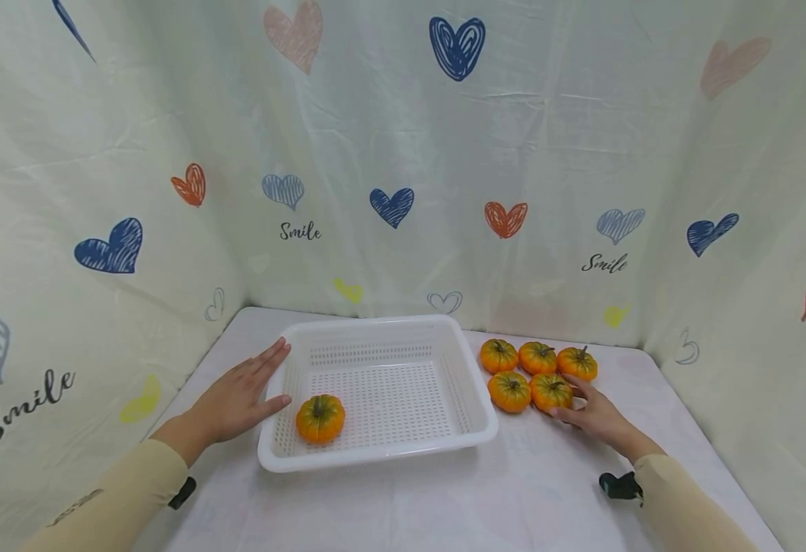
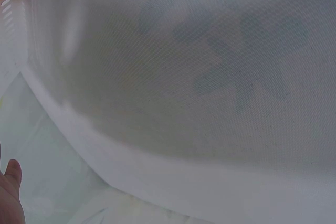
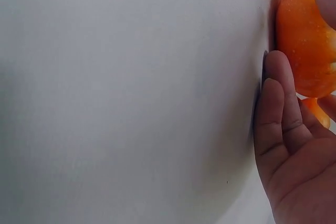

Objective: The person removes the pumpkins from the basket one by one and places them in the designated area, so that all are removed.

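Note:
In the head view my left hand [image 1: 240, 395] rests on the left rim of a white plastic basket [image 1: 475, 383], thumb and fingers spread. One small orange-and-green pumpkin [image 1: 320, 419] sits inside, at the basket's front left. My right hand [image 1: 599, 418] holds another small pumpkin [image 1: 551, 392] between thumb and fingers, in the front row of a group right of the basket. The right wrist view shows that pumpkin [image 3: 304, 40] between the thumb and a finger, with the lower fingers [image 3: 271, 124] extended along the tabletop. Only part of the left hand [image 2: 11, 195] shows in its wrist view.
Beside the held pumpkin is another front-row pumpkin [image 1: 509, 392]; a back row of pumpkins [image 1: 537, 358] stands behind. A pale cloth covers the table [image 1: 403, 506]. Heart-printed curtains [image 1: 403, 138] enclose the back and both sides.

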A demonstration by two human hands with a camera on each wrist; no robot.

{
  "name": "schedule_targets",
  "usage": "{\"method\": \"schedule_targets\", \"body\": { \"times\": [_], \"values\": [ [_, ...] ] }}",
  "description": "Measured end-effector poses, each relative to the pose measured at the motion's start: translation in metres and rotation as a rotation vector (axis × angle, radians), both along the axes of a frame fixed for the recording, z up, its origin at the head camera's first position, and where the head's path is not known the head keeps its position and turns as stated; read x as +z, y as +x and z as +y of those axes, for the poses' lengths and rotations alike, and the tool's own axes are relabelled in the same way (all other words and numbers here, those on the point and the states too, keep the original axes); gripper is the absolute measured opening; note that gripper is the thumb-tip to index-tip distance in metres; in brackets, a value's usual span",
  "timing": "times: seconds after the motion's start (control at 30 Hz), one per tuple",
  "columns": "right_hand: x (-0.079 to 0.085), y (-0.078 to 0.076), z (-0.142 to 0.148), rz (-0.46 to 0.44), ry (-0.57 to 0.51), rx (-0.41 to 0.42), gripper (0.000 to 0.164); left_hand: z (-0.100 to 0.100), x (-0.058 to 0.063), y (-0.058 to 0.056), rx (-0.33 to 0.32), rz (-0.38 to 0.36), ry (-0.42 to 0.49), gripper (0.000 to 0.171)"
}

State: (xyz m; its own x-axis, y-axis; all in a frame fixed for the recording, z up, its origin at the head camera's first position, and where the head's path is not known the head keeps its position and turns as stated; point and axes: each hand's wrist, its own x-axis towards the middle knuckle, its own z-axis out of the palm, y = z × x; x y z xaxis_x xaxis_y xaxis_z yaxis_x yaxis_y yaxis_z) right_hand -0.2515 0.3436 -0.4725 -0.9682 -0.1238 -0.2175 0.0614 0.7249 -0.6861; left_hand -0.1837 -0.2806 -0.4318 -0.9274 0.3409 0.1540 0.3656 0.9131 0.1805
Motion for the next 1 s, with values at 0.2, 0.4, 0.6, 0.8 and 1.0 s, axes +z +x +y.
{"method": "schedule_targets", "body": {
  "times": [0.2,0.4,0.6,0.8,1.0],
  "values": [
    [0.006,0.007,0.008,0.016,0.002,0.006,0.102,-0.001,-0.001,0.000,-0.003,0.001,0.004,0.084],
    [0.023,0.017,0.015,0.070,0.053,0.031,0.096,-0.002,-0.002,0.000,-0.004,0.000,0.008,0.085],
    [0.048,0.018,0.020,0.153,0.115,0.035,0.100,-0.002,-0.002,-0.001,-0.010,0.008,0.011,0.084],
    [0.083,0.007,0.014,0.297,0.122,0.064,0.092,-0.002,-0.002,-0.001,-0.012,0.006,0.015,0.084],
    [0.119,-0.008,-0.006,0.349,0.103,0.112,0.093,-0.002,-0.002,0.000,-0.014,0.001,0.017,0.084]
  ]
}}
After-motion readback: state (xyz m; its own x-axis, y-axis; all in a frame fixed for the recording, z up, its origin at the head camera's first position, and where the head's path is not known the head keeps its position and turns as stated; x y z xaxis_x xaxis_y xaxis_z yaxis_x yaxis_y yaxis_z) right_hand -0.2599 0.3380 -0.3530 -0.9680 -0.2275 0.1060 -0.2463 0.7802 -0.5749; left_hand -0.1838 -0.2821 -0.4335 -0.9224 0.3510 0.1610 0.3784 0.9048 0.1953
